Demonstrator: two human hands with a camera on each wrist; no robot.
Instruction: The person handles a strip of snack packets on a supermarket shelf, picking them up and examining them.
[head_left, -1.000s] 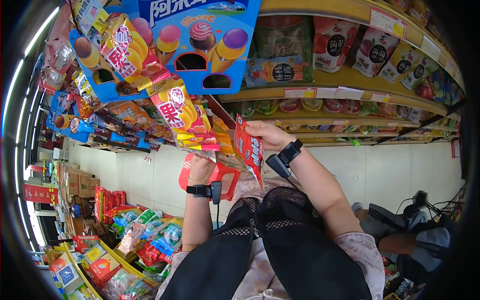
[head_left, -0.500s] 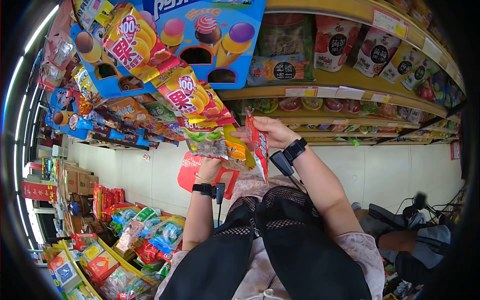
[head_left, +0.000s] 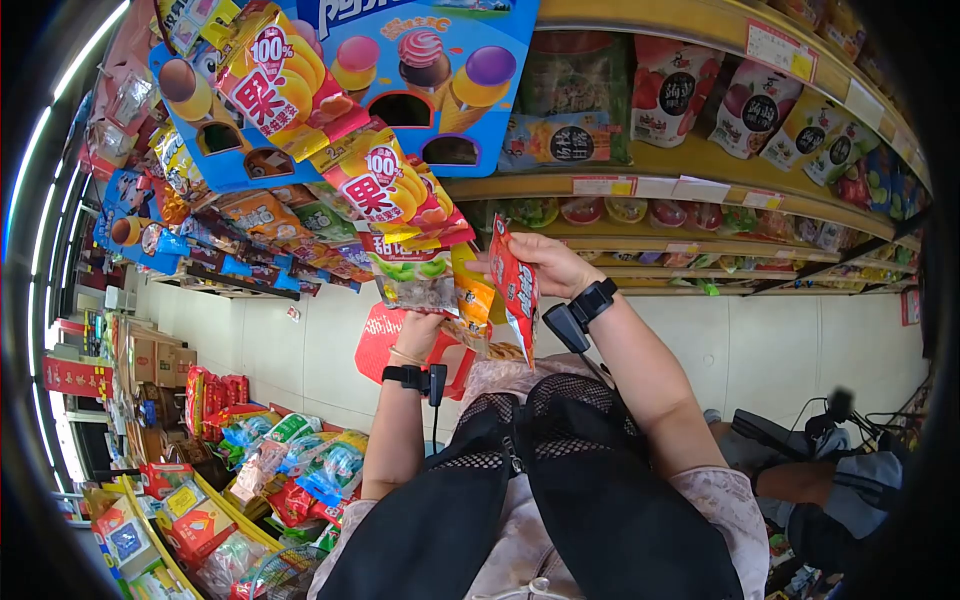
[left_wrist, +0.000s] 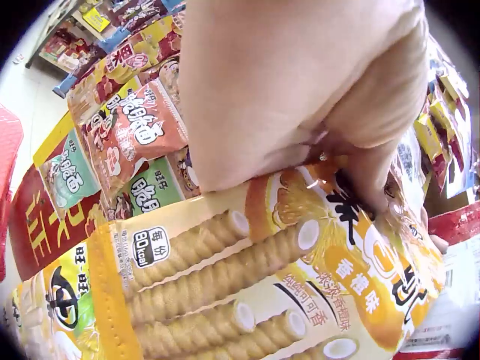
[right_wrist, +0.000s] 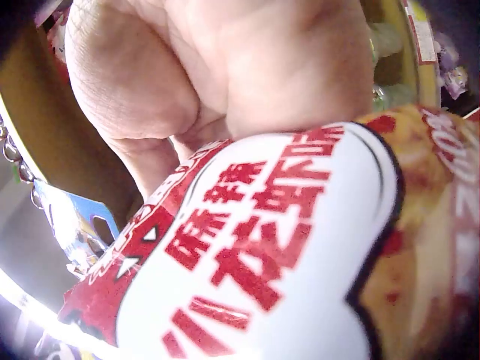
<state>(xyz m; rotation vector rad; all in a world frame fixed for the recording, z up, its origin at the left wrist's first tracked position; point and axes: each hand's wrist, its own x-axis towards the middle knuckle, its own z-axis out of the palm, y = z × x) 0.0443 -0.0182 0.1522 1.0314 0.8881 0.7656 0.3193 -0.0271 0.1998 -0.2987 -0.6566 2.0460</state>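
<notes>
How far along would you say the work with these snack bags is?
The yellow fruit packs by the blue box look already hung. The right hand holds a red bag; the left hand grips a yellow cookie bag. Placing both seems left; I cannot tell how many others remain.

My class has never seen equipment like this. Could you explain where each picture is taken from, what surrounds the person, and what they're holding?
There is no robot here, just a person with bare hands. One camera, worn on the head, looks down at both arms; a smaller one on each wrist shows that hand close up.

The left hand grips a yellow packet picturing rolled wafers. The right hand pinches a red packet.

Snack packets stand on the yellow shelves. Others hang in front of a blue display box. On the floor is what looks like a red stool.
</notes>
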